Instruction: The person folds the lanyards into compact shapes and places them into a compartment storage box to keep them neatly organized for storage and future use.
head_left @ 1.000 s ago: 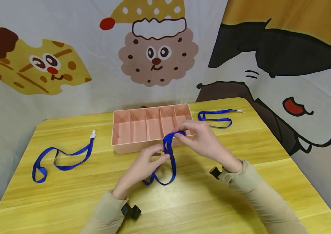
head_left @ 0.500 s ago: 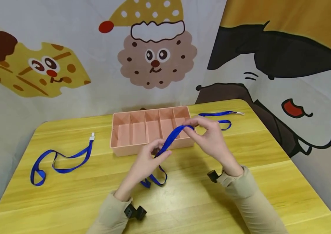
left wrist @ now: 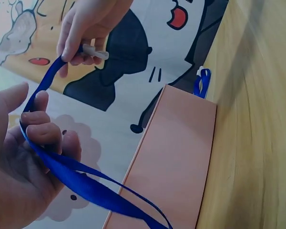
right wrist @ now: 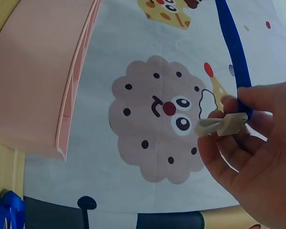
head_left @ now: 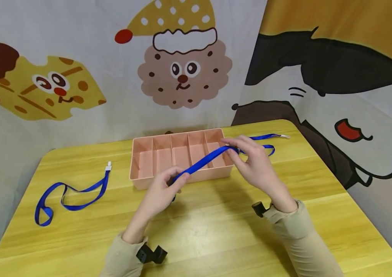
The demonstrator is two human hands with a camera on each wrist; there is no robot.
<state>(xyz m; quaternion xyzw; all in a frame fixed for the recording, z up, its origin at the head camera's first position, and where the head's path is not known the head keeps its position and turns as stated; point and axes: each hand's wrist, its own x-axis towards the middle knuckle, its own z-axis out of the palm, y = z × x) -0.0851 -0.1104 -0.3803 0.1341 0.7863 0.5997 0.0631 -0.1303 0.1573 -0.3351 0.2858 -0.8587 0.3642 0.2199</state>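
A blue lanyard (head_left: 204,161) slants up from my left hand (head_left: 158,194) to my right hand (head_left: 255,163), above the front of a pink box. My right thumb and fingers pinch it beside its white clip (right wrist: 231,124), which sticks out from the fingers in the right wrist view. My left fingers curl at the strap, which passes between them and the thumb. Below that hand the loop of the strap (left wrist: 81,183) hangs down in the left wrist view. The head view hides most of this loop behind the left hand.
The pink box (head_left: 204,176) with several compartments stands at the back of the wooden table (head_left: 210,238). A second blue lanyard (head_left: 106,181) lies on the left. Another blue lanyard (head_left: 264,136) lies at the back right, partly behind my right hand. A cartoon-printed cloth hangs behind.
My hands have drawn apart, the left moving left and the right moving right. The strap between them has gone from a drooping loop to a straight, slanting length.
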